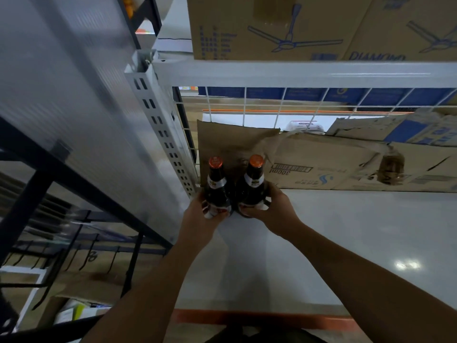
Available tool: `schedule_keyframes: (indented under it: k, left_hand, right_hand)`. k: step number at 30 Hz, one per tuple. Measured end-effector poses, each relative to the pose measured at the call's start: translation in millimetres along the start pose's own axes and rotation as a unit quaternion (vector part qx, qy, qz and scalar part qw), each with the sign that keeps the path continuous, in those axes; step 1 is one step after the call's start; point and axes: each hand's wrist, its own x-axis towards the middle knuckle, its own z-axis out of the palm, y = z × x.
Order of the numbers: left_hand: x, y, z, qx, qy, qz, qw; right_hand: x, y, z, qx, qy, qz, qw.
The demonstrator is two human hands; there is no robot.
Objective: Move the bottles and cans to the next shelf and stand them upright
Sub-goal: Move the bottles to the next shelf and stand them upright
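Two dark glass bottles with orange caps and white neck labels stand upright side by side at the back left corner of the white shelf (346, 243). My left hand (200, 219) grips the left bottle (216, 186) around its lower body. My right hand (272, 209) grips the right bottle (253, 184) the same way. The bottles almost touch each other. Whether their bases rest on the shelf is hidden by my fingers.
Flattened cardboard boxes (333, 164) lean along the back behind the bottles. A white perforated upright post (163, 134) and wire grid (284, 105) border the corner. Fan boxes (284, 28) sit on the shelf above. A black rack (61, 231) stands to the left.
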Motion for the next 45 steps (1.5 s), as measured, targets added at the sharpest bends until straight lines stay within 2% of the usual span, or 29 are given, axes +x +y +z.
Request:
schedule_keyframes:
  k: [13, 21, 25, 28, 31, 33, 37, 45]
  left_hand:
    - [17.4, -0.5, -4.2, 0.006, 0.001, 0.002, 1.0]
    - [19.5, 12.3, -13.0, 0.052, -0.029, -0.027, 0.998]
    - [17.5, 14.7, -11.5, 0.07, -0.034, -0.056, 0.995]
    - [-5.8, 27.9, -4.9, 0.051, 0.027, -0.058, 0.997]
    - [-34.9, 32.8, 12.3, 0.114, 0.066, -0.021, 0.991]
    - [-49.3, 44.9, 38.9, 0.121, 0.019, 0.039, 0.992]
    - [-51.3, 97.9, 131.0, 0.103, -0.155, 0.098, 0.978]
    - [-54.3, 237.6, 383.2, 0.043, -0.287, 0.2, 0.936]
  right_hand:
    - [27.7, 0.8, 10.0, -0.002, -0.001, 0.001, 1.0]
    - [23.8, -5.1, 6.4, 0.011, -0.012, -0.003, 1.0]
    - [8.8, -6.5, -7.0, 0.019, 0.008, -0.023, 1.0]
    - [-2.0, -1.2, -32.5, 0.026, 0.028, -0.009, 0.999]
    - [-18.8, 14.1, -64.8, 0.043, 0.052, 0.0, 0.998]
    - [-36.2, 25.4, -90.8, 0.052, 0.071, 0.0, 0.996]
    - [-71.2, 49.8, -164.5, 0.083, 0.138, 0.003, 0.987]
    - [-164.6, 138.2, -399.0, 0.058, 0.314, 0.014, 0.948]
